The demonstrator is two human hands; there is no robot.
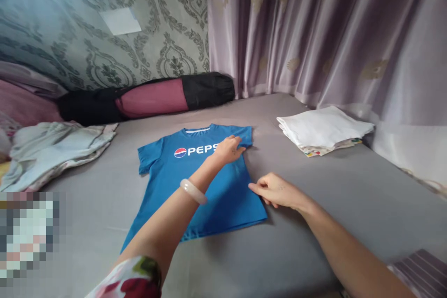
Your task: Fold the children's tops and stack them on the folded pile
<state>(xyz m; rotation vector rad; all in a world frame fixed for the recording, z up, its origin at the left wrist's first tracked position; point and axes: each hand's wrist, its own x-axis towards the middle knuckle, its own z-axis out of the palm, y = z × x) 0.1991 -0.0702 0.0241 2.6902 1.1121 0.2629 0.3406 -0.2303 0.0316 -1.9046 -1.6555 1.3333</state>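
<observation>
A blue short-sleeved T-shirt (160,186) with a white Pepsi print lies spread flat on the bed, its collar pointing away from me. My left hand (228,149) reaches across it and rests by the sleeve on the right, covering the end of the print. Its thumb and fingers look slightly apart on the cloth. At the shirt's right side edge, above the hem, is my right hand (275,191), with curled fingers and the thumb and forefinger closed on the fabric edge. A pale bangle (193,191) circles my left forearm.
Grey sheet (300,251) covers the bed. Folded white cloth (324,125) sits on the right, and light folded clothes (59,146) lie on the left. A long black and maroon bundle (153,98) runs along the patterned wall. Purple curtains (279,28) hang behind.
</observation>
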